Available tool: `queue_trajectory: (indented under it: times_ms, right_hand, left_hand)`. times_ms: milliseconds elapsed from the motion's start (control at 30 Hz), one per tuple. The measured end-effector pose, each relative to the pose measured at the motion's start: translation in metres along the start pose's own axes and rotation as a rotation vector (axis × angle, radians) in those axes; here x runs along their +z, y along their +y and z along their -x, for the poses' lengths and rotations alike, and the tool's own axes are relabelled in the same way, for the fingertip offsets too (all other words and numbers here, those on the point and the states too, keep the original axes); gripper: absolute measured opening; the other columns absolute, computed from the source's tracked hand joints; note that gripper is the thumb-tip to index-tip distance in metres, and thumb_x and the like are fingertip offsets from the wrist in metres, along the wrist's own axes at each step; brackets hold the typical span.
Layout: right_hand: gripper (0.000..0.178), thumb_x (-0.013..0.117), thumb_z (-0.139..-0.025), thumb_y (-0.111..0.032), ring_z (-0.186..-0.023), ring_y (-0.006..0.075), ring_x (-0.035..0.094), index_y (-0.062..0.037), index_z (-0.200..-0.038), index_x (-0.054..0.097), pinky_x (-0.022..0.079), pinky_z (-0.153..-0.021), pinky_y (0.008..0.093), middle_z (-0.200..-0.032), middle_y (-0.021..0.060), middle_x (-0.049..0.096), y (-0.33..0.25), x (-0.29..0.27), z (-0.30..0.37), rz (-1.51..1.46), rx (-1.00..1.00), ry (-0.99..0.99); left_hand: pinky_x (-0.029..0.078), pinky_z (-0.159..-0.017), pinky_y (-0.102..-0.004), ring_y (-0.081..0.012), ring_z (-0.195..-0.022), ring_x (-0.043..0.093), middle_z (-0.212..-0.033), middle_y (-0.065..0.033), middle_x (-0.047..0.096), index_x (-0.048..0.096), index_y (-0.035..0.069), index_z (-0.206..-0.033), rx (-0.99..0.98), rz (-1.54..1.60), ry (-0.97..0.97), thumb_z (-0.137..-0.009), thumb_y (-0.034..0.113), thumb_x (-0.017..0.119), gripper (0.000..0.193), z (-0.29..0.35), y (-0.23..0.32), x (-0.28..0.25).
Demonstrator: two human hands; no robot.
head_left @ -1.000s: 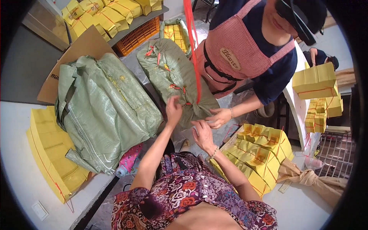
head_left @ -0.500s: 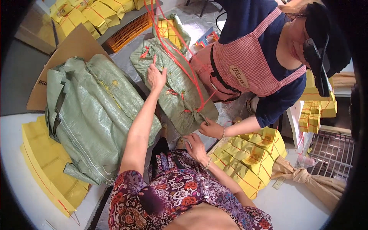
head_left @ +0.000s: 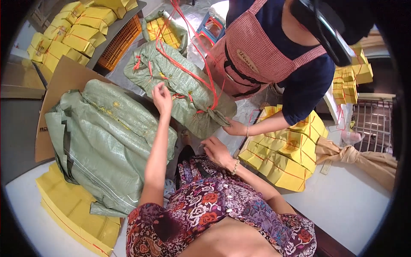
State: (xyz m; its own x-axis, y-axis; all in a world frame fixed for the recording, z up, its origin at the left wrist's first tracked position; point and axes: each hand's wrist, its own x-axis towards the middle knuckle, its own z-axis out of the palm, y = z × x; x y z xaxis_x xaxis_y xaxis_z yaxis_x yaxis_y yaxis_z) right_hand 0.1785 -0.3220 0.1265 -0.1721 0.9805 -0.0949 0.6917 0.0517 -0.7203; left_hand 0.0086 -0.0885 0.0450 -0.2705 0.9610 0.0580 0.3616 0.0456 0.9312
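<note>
A long green woven sack (head_left: 184,111) lies before me, its seam tied with several red string knots (head_left: 179,96). Over its left side hovers my left hand (head_left: 162,100), fingers curled together; whether anything is pinched in them is hidden. My right hand (head_left: 217,153) is just off the sack's near end, its fingers loosely apart and holding nothing. At that end another person's hand (head_left: 235,127) grips the gathered corner. Long red strings (head_left: 188,68) run from the tied corner up along the sack.
A second, bulky green sack (head_left: 115,132) rests at left against a cardboard box (head_left: 64,81). Yellow paper bundles (head_left: 282,150) are stacked at right, with more bundles (head_left: 77,214) at lower left. An orange crate (head_left: 122,43) stands behind. The co-worker in a checked apron (head_left: 261,51) faces me.
My left hand has drawn back from a red tie, its fingers now curled in. My right hand stays near the sack's end. The view has shifted, and the co-worker leans further over.
</note>
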Motion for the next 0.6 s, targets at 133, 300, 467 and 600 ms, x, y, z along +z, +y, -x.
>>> queue_trajectory:
  times_ms: [133,300,467,600]
  right_hand:
    - [0.023,0.056,-0.079,-0.005,-0.088,0.0313,0.053,-0.0070,-0.103,0.055,0.046,-0.072,0.0405,-0.094,0.0115,0.052,-0.009,-0.010,0.010,-0.022,0.020,0.014]
    - [0.023,0.055,-0.080,-0.006,-0.087,0.0320,0.054,-0.0066,-0.103,0.055,0.046,-0.072,0.0403,-0.094,0.0119,0.051,-0.012,-0.015,0.016,-0.033,0.003,0.084]
    - [0.023,0.056,-0.081,-0.008,-0.088,0.0339,0.054,-0.0048,-0.103,0.055,0.046,-0.073,0.0417,-0.094,0.0149,0.052,0.000,-0.034,0.013,0.055,0.080,0.307]
    - [0.021,0.057,-0.080,-0.006,-0.087,0.0331,0.056,-0.0042,-0.101,0.056,0.046,-0.074,0.0399,-0.095,0.0153,0.053,0.000,-0.061,0.020,-0.003,0.163,0.330]
  left_hand:
    - [0.047,-0.071,-0.0266,-0.0129,-0.082,0.058,-0.094,-0.0066,0.059,0.056,0.001,-0.102,-0.050,0.141,-0.116,-0.088,0.010,0.054,0.017,0.083,0.009,-0.008]
    - [0.048,-0.063,-0.0211,-0.0056,-0.069,0.055,-0.075,0.0001,0.058,0.059,0.003,-0.097,-0.277,0.229,-0.481,-0.089,0.015,0.058,0.015,0.156,0.011,0.007]
    - [0.047,-0.059,-0.0217,-0.0070,-0.068,0.056,-0.082,-0.0024,0.058,0.062,0.001,-0.091,-0.096,0.245,-0.436,-0.086,0.011,0.061,0.012,0.179,0.052,0.042]
    - [0.047,-0.059,-0.0229,-0.0104,-0.066,0.058,-0.080,-0.0054,0.057,0.062,0.003,-0.097,0.033,0.145,-0.514,-0.087,0.010,0.057,0.014,0.171,0.088,0.066]
